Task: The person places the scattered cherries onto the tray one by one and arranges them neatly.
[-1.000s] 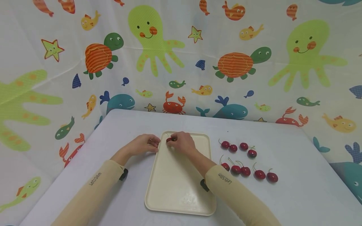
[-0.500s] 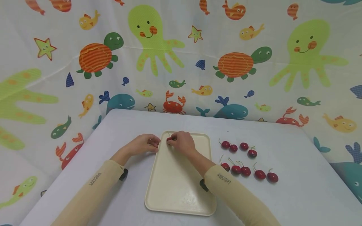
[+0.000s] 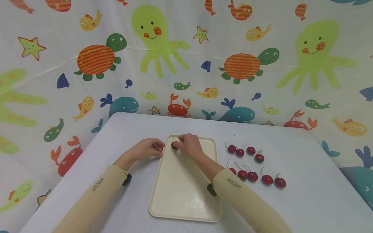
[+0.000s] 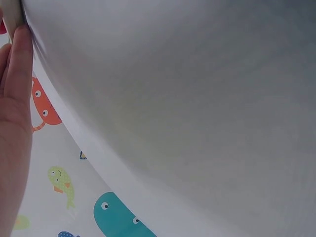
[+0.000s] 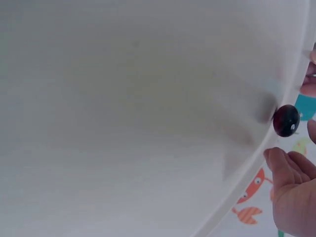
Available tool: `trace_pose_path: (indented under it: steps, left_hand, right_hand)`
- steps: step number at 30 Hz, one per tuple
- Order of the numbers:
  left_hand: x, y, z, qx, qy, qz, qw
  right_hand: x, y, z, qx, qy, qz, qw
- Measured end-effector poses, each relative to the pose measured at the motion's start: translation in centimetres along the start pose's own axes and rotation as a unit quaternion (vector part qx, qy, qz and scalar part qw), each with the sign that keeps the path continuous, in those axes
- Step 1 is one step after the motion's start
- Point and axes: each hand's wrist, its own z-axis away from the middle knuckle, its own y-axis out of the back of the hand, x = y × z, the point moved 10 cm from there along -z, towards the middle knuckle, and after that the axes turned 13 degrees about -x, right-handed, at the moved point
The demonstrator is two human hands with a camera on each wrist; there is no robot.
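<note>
"What is being shown from the head?"

"A stemmed dark-red cherry (image 3: 174, 146) is being supported near the far left corner of a cream tray (image 3: 183, 194). It is being partly covered by the thumb of the right hand (image 3: 190, 145). The tray's left edge is being touched by the left hand (image 3: 148, 149), fingers loosely bent. Nine other cherries (image 3: 267, 180) are being held by the white table (image 3: 314, 187), rightward."

"From the left wrist?"

"The tray's edge is being met by fingertips; nothing is being gripped."

"From the right wrist?"

"The cherry is being framed by parted thumb and fingers, ungripped."

"Which step?"

"Placement is apparently being finished; a careful lift away is being called for, the cherry being left unnudged."
</note>
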Motion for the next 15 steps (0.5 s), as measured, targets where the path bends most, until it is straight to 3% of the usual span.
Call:
trace_pose_path:
  steps: [6,15]
  left_hand:
    - [0.0,0.1,0.2,0.000,0.006,-0.001,1.0000]
    - [0.0,0.2,0.3,0.002,0.007,-0.008,0.9999]
  right_hand:
    - [0.8,0.6,0.5,0.004,-0.025,-0.009,0.9996]
    - [1.6,2.2,1.4,0.020,-0.022,-0.002,0.9996]
